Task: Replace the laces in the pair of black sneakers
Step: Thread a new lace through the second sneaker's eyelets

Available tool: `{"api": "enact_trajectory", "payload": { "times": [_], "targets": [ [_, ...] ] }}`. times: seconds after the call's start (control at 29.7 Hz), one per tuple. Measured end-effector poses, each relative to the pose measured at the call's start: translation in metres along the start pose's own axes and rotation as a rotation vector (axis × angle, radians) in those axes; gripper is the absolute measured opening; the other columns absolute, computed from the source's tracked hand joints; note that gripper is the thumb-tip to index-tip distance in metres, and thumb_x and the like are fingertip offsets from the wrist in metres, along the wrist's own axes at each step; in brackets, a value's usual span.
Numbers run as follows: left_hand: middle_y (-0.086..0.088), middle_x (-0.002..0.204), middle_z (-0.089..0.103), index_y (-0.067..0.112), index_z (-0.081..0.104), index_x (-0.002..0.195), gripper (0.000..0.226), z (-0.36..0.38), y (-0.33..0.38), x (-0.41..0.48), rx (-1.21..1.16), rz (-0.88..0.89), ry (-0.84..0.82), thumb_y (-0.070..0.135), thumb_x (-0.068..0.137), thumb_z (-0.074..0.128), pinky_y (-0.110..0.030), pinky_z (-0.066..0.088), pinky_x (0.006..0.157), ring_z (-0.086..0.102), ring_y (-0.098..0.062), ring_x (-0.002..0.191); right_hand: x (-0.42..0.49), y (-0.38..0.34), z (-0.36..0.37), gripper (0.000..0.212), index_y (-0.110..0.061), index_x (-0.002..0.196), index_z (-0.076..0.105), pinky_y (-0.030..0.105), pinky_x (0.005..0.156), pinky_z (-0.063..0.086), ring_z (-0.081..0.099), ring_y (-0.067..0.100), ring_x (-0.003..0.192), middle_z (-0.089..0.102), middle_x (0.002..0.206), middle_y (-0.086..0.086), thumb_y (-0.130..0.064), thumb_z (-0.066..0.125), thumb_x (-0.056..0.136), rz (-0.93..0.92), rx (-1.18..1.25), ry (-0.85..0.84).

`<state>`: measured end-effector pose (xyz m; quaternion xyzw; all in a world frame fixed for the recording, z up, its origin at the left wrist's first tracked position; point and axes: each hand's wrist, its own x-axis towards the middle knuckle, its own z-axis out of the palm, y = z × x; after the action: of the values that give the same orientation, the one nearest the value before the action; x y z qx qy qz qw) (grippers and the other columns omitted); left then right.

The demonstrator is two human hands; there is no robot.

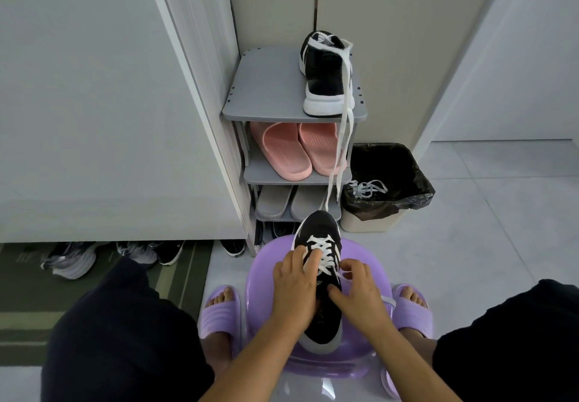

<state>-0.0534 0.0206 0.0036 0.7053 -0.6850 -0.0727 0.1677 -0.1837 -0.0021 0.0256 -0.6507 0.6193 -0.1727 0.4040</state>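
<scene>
Black sneaker (327, 320) – lies on its sole on the purple stool (263, 276), toe pointing away from the person, heel toward them. White lace (322, 252) is crossed through the eyelet rows over the front and middle of the shoe.

Left hand (293, 282): grip closed over the sneaker's left side, fingers curled onto the laced rows; thumb hidden.

Right hand (360, 292): grip closed, fingers curled on a loose loop of the lace by the upper eyelets, thumb lying on the tongue.

Stool stands on the pale tiled floor (470, 260) between the person's feet, which wear purple slippers (219, 317).

Second sneaker (324, 72) – upright on the top shelf of the grey shoe rack (266, 88), heel toward the camera, right half of the shelf. Its hanging lace (343, 138) trails over the front edge and past the lower shelves, ending just above the toe of the shoe on the stool.

Rack, next shelf down: pink slippers (288, 150). Below that: grey slippers (275, 202).

Bin (369, 224) with a black liner, just right of the rack; a tangle of discarded laces (369, 188) lies inside.
</scene>
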Motion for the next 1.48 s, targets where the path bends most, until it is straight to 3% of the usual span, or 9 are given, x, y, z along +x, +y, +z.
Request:
{"api": "enact_trajectory", "payload": {
  "times": [0.17,0.3,0.51,0.67,0.81,0.91,1.18,1.31,1.48],
  "targets": [
    [0.003,0.1,0.057,0.022,0.05,0.1,0.059,-0.011,0.004,-0.001,-0.023,0.14,0.084,0.015,0.048,0.078,-0.021,0.047,0.053,0.059,-0.015,0.082,-0.002,0.005,-0.003,0.065,-0.01,0.137,0.032,0.024,0.094,0.038,0.044,0.015,0.118,0.042,0.135,0.003,-0.012,0.062,0.08,0.061,0.074,-0.188],
    [0.01,0.096,0.044,0.019,0.063,0.078,0.014,-0.017,0.0,-0.004,-0.017,0.215,0.206,0.02,0.069,0.052,-0.016,0.043,0.043,0.046,-0.006,0.082,-0.011,0.0,0.0,0.057,-0.009,0.133,0.032,0.026,0.085,0.041,0.049,0.016,0.102,0.05,0.118,0.001,-0.008,0.058,0.083,0.118,0.081,-0.299],
    [0.003,0.104,0.046,0.017,0.058,0.093,0.013,-0.036,0.015,-0.016,-0.16,0.3,0.401,0.019,0.082,0.051,-0.024,0.045,0.075,0.048,-0.014,0.092,-0.038,-0.012,0.014,0.054,-0.022,0.14,0.032,0.025,0.083,0.044,0.06,0.017,0.105,0.056,0.107,-0.014,-0.006,0.047,0.091,-0.026,0.187,0.024],
    [-0.004,0.144,0.026,0.024,0.032,0.134,0.069,-0.062,0.015,-0.029,-0.27,0.1,0.388,0.007,0.074,0.061,-0.04,0.034,0.107,0.03,-0.024,0.133,-0.051,-0.045,-0.007,0.063,-0.04,0.142,0.023,0.016,0.078,0.041,0.059,0.006,0.098,0.053,0.104,-0.022,-0.011,0.046,0.091,-0.18,0.129,0.028],
    [0.007,0.152,0.023,0.03,0.028,0.141,0.062,-0.097,0.016,-0.023,-0.341,0.153,0.437,0.01,0.083,0.039,-0.039,0.028,0.109,0.021,-0.021,0.142,-0.054,-0.078,-0.02,0.066,-0.049,0.138,0.012,0.017,0.074,0.04,0.061,0.012,0.101,0.053,0.101,-0.02,-0.014,0.045,0.093,-0.269,0.135,0.036],
    [0.0,0.147,0.034,0.017,0.038,0.136,0.052,-0.129,0.017,-0.01,-0.362,0.192,0.58,0.007,0.085,0.037,-0.036,0.03,0.111,0.028,-0.023,0.14,-0.05,-0.109,-0.032,0.071,-0.064,0.123,0.007,0.005,0.078,0.039,0.055,-0.01,0.1,0.054,0.106,-0.036,-0.014,0.047,0.092,-0.425,0.213,0.028],
    [-0.005,0.139,0.048,0.015,0.055,0.127,0.045,-0.211,-0.002,0.09,-0.361,0.067,0.686,0.013,0.087,0.034,-0.01,0.029,0.106,0.043,-0.011,0.127,0.018,-0.2,-0.071,0.053,-0.042,0.14,0.014,0.008,0.105,0.021,0.021,-0.018,0.131,0.024,0.138,-0.042,-0.035,0.042,0.097,-0.713,0.349,-0.101],
    [0.001,0.135,0.052,0.017,0.062,0.121,0.038,-0.222,-0.02,0.154,-0.36,-0.01,0.59,0.007,0.089,0.045,0.001,0.027,0.099,0.042,-0.001,0.122,0.061,-0.223,-0.088,0.054,-0.025,0.145,0.027,0.007,0.109,0.011,0.016,-0.009,0.134,0.026,0.151,-0.011,-0.048,0.029,0.096,-0.75,-0.062,0.213],
    [0.023,0.116,0.054,0.032,0.061,0.11,0.044,-0.227,-0.044,0.231,-0.406,0.032,0.505,0.009,0.076,0.043,0.007,0.026,0.091,0.041,0.029,0.106,0.135,-0.23,-0.152,0.027,-0.029,0.107,0.063,0.008,0.088,0.04,0.055,-0.002,0.104,0.059,0.111,-0.017,-0.034,0.041,0.092,-0.821,0.156,0.6]
  ]
}}
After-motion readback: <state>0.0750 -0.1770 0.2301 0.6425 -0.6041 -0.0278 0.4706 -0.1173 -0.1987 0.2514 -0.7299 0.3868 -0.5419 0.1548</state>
